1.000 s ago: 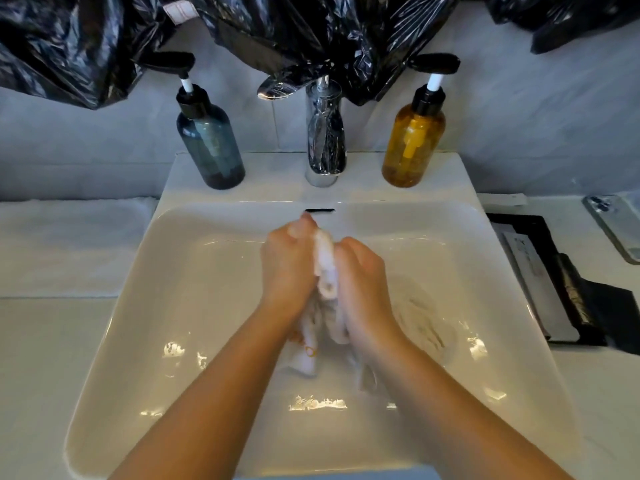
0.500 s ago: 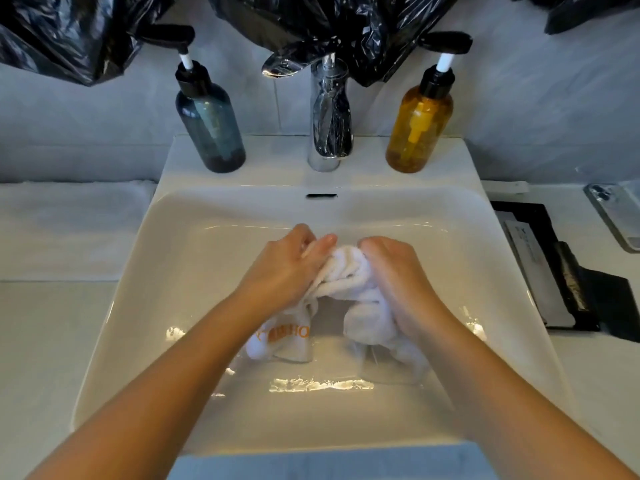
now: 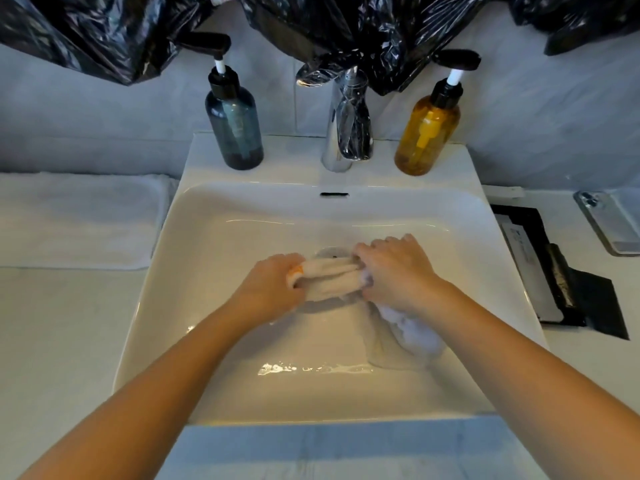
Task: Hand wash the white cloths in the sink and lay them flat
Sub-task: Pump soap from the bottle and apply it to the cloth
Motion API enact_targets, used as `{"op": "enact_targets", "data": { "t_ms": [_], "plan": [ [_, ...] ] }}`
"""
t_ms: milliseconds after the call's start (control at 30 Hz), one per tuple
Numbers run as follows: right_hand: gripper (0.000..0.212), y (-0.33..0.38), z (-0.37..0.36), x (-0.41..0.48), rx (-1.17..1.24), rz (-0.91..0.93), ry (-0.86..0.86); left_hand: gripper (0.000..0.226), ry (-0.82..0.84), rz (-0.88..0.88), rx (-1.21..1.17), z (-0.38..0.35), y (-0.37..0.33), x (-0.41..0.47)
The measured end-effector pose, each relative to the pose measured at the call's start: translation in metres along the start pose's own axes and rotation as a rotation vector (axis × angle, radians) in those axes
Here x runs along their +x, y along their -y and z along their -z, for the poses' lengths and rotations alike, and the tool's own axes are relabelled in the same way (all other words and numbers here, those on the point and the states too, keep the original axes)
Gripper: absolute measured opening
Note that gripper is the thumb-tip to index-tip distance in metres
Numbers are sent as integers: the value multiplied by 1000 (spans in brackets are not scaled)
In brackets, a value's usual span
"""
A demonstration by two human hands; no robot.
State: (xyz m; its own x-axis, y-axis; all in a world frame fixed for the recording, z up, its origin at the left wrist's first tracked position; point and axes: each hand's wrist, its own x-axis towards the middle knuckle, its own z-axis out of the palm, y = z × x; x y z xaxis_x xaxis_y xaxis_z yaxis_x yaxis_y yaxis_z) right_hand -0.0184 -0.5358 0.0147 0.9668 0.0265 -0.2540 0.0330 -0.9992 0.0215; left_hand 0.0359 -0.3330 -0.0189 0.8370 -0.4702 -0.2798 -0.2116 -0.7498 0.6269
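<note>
Stretching between both hands, the white cloth (image 3: pixel 329 277) is gripped by left hand (image 3: pixel 273 289) and right hand (image 3: pixel 398 271).

Grey wall (image 3: pixel 86 126), black plastic bags (image 3: pixel 346 26) hanging above, white countertop (image 3: pixel 62 341)

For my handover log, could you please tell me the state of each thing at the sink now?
white cloth, bunched, stretched between both hands
left hand, grips cloth's left end
right hand, grips cloth's right end
sink, wet
faucet, no stream visible
blue bottle, upright
amber bottle, upright
towel, lying flat
</note>
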Motion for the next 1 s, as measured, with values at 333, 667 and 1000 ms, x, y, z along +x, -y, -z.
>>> {"op": "enact_targets", "data": {
  "t_ms": [333,667,1000],
  "plan": [
    [21,28,23,-20,1568,-51,10,30,-329,-23,-915,34,-20,-37],
    [38,105,20,-2,1610,-421,-477,43,-469,254,-685,20,-50,-4],
    [22,103,14,13,1322,-432,-463,43,-533,83,-559,15,-56,-16]
  ]
}}
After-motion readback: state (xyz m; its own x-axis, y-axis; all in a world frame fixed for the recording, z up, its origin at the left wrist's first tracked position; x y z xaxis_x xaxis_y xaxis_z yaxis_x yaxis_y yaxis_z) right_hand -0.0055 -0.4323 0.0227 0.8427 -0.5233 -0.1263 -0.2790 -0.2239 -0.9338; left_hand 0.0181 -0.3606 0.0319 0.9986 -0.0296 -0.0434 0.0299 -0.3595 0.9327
